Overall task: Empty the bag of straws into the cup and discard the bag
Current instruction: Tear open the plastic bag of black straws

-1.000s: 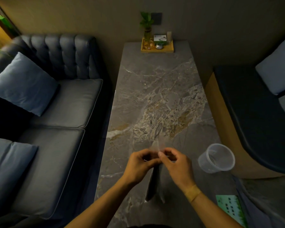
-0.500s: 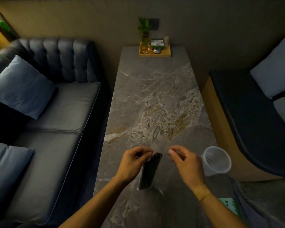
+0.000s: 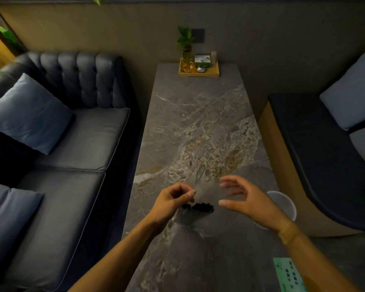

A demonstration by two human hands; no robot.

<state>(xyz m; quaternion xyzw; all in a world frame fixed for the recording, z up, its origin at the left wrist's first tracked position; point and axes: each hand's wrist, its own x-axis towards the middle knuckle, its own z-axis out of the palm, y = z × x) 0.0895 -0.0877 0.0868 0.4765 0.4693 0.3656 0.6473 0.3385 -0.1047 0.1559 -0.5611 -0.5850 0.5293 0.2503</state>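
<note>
Both hands have parted: left hand (image 3: pixel 170 204) pinches the clear plastic bag (image 3: pixel 185 217) of black straws (image 3: pixel 199 207), now opened; right hand (image 3: pixel 248 200) spreads empty beside the translucent cup (image 3: pixel 284 204).

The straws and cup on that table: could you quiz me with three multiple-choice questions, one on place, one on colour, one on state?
1. Where is the cup?
A. behind the right hand
B. on the sofa
C. in the tray

2. What colour are the straws?
A. white
B. black
C. green

3. How is the right hand?
A. open
B. fisted
C. holding the cup

Answers: 1 A, its rim shows past the right wrist. 2 B, the ends look dark. 3 A, fingers spread, touching nothing clearly.
</note>
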